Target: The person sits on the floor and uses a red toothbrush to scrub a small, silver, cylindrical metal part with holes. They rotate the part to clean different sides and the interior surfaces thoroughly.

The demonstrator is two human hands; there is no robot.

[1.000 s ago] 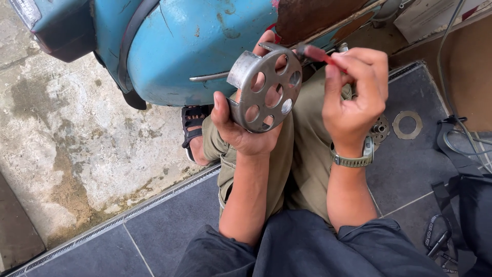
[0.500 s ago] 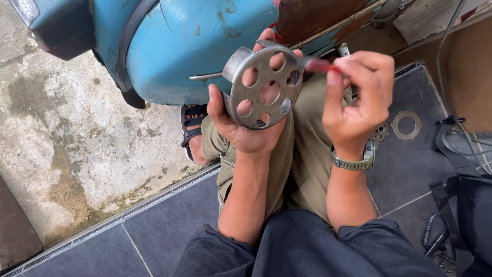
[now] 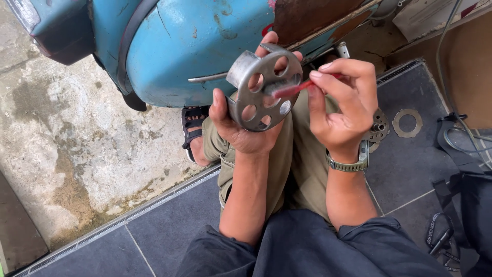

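Head view: a round metal disc (image 3: 264, 90) with several holes is gripped in the left hand (image 3: 241, 128), the thumb pressed on its near rim and the fingers curled behind its far edge; the disc is held up above the lap, in front of a blue scooter body (image 3: 195, 46); a thin red tool (image 3: 292, 88) is pinched between the thumb and fingers of the right hand (image 3: 343, 113), its tip laid against the face of the disc near the centre; a watch (image 3: 353, 161) is worn on the right wrist; a flat ring (image 3: 408, 123) is seen on the dark tiles (image 3: 154, 241) just beyond the right hand, beside a toothed round part (image 3: 379, 128) partly hidden by that hand; a sandal (image 3: 192, 131) is seen under the scooter body.
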